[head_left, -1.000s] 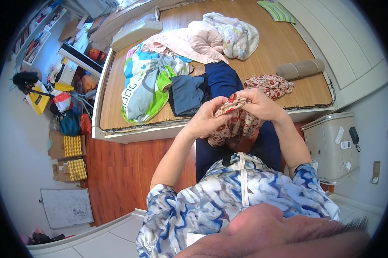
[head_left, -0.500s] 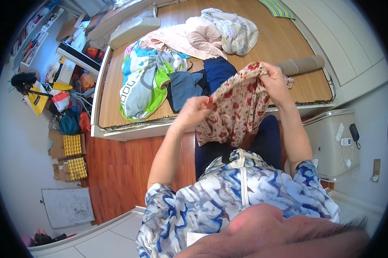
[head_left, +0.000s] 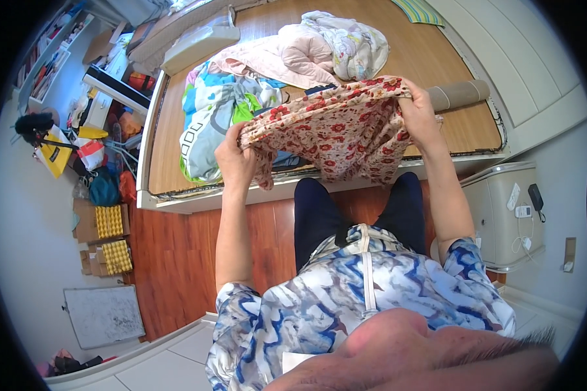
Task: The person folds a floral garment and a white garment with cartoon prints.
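A cream floral cloth with red flowers hangs spread between my hands, its top edge pulled wide. My left hand is closed on its left end, and my right hand grips the upper right corner. Folds droop above my knees and over the near edge of the bed base. Most of the dark clothes on the boards are hidden behind the cloth. Left of it lies a bunched blue, white and green piece of bedding. Farther back are a pale pink quilt and a white patterned quilt.
A beige rolled mat lies at the right of the bed. A cream cabinet with a cable stands at the right wall. Bags, yellow egg-crate-like trays and a whiteboard are on the left, beside the wooden floor.
My left hand has moved left and slightly up, stretching the bunched floral cloth out wide. Its hem has risen off my lap, and it now covers the dark clothes. The right hand has barely shifted.
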`<state>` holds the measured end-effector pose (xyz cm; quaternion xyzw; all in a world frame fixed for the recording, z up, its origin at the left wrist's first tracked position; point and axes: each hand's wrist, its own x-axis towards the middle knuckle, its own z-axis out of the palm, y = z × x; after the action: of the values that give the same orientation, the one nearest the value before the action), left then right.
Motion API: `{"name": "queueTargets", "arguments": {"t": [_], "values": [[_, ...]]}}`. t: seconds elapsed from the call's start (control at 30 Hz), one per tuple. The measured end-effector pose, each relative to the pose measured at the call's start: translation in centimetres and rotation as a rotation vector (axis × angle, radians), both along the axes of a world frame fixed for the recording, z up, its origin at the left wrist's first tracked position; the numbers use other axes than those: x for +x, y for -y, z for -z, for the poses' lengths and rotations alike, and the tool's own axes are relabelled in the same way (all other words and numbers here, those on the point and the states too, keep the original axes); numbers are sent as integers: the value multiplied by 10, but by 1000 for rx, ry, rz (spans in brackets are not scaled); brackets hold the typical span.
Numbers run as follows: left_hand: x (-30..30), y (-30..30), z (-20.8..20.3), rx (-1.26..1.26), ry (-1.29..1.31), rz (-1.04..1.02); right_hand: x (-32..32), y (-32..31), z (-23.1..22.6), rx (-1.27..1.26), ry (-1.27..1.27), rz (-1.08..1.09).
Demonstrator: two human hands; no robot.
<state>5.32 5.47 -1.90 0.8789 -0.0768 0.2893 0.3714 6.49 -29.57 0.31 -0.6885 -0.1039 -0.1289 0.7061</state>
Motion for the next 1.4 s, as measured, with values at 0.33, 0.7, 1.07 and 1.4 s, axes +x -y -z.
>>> {"name": "queueTargets", "arguments": {"t": [0.33, 0.7, 1.07, 1.4], "values": [[-1, 3, -10, -1386, -320, 545, -36, -33, -6, -510, 58, -487], [-18, 32, -47, -1691, -289, 936, -77, -77, 66, -269, -280, -902], [-38, 45, -73, -1652, -315, 1061, -62, -89, 75, -394, -365, -535], [-43, 52, -79, -1540, -309, 901, -47, -78, 82, -684, -172, -430]]}}
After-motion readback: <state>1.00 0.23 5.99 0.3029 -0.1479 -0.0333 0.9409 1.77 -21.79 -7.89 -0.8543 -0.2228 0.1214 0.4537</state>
